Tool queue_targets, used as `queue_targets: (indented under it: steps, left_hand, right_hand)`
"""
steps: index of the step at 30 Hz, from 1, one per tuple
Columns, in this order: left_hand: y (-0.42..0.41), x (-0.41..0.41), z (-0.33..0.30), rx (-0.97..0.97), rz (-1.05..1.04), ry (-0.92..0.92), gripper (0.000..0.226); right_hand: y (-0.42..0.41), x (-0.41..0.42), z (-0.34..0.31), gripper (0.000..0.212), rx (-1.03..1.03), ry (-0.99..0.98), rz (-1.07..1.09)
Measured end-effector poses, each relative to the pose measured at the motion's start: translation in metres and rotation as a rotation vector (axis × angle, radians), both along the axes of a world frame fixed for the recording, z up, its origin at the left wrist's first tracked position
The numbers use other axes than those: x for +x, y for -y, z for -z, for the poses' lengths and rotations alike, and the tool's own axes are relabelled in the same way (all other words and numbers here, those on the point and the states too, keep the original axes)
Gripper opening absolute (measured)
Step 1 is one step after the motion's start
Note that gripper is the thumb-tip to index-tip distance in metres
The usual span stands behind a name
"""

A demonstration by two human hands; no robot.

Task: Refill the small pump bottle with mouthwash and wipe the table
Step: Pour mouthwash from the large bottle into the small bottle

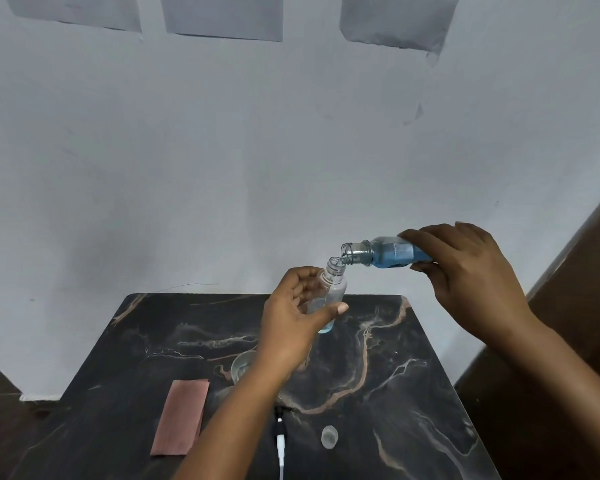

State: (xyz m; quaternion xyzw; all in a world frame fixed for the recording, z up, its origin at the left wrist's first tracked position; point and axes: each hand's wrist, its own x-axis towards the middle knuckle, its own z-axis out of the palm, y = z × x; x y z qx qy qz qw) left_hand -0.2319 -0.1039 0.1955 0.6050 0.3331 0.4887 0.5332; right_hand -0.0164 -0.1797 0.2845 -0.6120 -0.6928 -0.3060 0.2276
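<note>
Item: refill, pouring stage. The step in hand was judged to be the transfer of mouthwash; the wiping had not yet been begun.

Left hand: clamped round the small pump bottle, thumb across its front, fingers curled behind. The bottle was held clear above the table, neck open and tilted toward one o'clock. A shallow blue pool was seen at its base; the fill was judged to be barely started.

Right hand: clamped on the rear of the mouthwash bottle, which was held near horizontal at the three o'clock side of the small bottle, its uncapped mouth touching or just above the small neck. Blue liquid was seen inside.

Hands: held apart, joined only through the two bottle mouths.

On the table: pump head with its white tube at six o'clock, a clear cap beside it, a pinkish cloth at seven o'clock, and a small clear dish, partly hidden by the forearm.

Next move, as judged: a steady tilt kept over the narrow neck, then righting before overflow; spillage was the risk.

Labels and writing: none legible on either bottle.
</note>
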Motion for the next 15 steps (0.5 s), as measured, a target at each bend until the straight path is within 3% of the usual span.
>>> queue_targets:
  steps: [15]
  left_hand:
    - [0.0013,0.0,-0.0001,-0.005,0.002,0.003,0.049]
  right_hand:
    - [0.0002,0.0005,-0.0001,0.044,-0.009,0.029,0.012]
